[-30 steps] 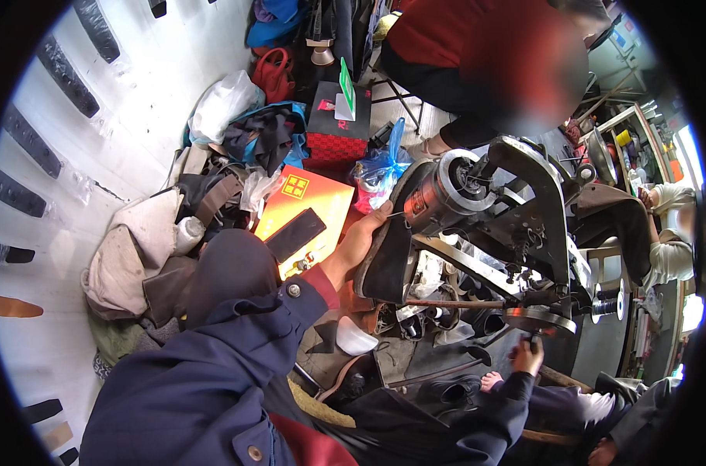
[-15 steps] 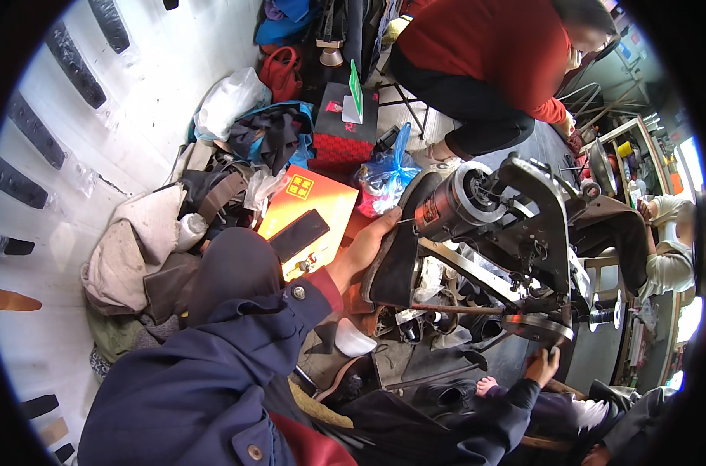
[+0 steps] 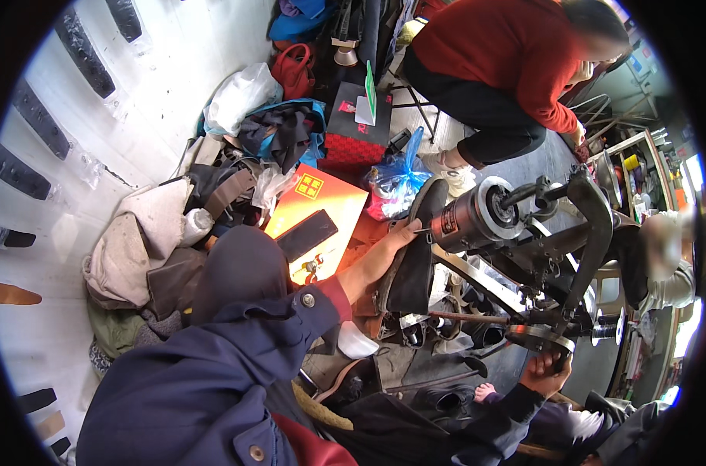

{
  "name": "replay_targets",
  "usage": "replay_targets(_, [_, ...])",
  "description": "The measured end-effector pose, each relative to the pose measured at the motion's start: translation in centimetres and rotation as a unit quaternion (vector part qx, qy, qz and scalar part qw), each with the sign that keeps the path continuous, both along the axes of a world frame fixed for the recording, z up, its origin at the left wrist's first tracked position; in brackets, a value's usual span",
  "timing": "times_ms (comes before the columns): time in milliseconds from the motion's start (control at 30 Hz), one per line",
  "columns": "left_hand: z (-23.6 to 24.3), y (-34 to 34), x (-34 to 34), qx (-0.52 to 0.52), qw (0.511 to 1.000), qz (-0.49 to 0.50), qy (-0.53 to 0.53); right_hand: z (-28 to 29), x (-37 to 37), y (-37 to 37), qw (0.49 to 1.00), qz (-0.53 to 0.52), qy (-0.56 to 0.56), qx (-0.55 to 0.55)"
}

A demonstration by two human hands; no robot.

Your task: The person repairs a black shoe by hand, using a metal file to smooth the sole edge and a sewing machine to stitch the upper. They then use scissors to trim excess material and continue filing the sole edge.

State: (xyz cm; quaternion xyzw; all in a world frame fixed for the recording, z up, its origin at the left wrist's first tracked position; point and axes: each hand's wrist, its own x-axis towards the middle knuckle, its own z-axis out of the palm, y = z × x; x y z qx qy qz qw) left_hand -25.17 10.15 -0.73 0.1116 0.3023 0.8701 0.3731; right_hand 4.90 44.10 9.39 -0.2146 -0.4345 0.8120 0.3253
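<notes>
My left hand [image 3: 380,258] grips a black shoe [image 3: 407,287] at its side, holding it against the needle end of a metal shoe-stitching machine [image 3: 469,219], just left of its cylinder. My right hand [image 3: 543,377] is low at the right, its fingers closed on a knob or handle under the machine's round hand wheel [image 3: 537,335]; the grip itself is partly hidden. An orange box [image 3: 337,198] with a dark phone-like object [image 3: 306,234] on it lies behind my left arm.
A heap of cloth and bags [image 3: 139,256] lines the left wall. A blue plastic bag [image 3: 395,182] and black-red box [image 3: 354,124] lie beyond. A person in red [image 3: 492,58] crouches behind the machine; another in pale sleeves [image 3: 663,287] is at right; a bare foot [image 3: 485,392] shows below.
My left hand and the shoe have moved right. My right hand has shifted around the wheel, and the machine's upper linkage has changed position. The person in red reaches farther right.
</notes>
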Motion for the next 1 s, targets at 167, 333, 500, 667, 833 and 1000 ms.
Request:
replay_targets(167, [-1.2, 0.9, 0.1, -0.031, 0.998, 0.054, -0.027, 0.0, -6.2, -10.6, 0.989, -0.010, -0.087, 0.119])
replay_targets(333, [-1.2, -0.3, 0.4, -0.122, 0.988, 0.085, -0.033, -1.1, -15.2, -14.4, 0.962, -0.117, -0.040, 0.242])
replay_targets(500, [1.7, -1.0, 0.7, -0.147, 0.982, 0.065, -0.100, -2.7, -19.7, -11.6, 0.902, -0.249, -0.091, 0.341])
replay_targets(667, [3.4, -1.3, 0.7, -0.131, 0.987, 0.021, -0.089, -2.4, -21.4, -13.6, 0.934, -0.071, -0.047, 0.348])
replay_targets(833, [2.3, -1.7, 0.5, -0.113, 0.992, 0.016, -0.058, 0.0, -19.1, -14.2, 0.704, -0.028, -0.214, 0.677])
replay_targets(1000, [1.4, -2.2, -0.6, -0.149, 0.986, 0.067, -0.027, 2.9, -15.4, -16.6, 0.669, -0.030, -0.296, 0.681])
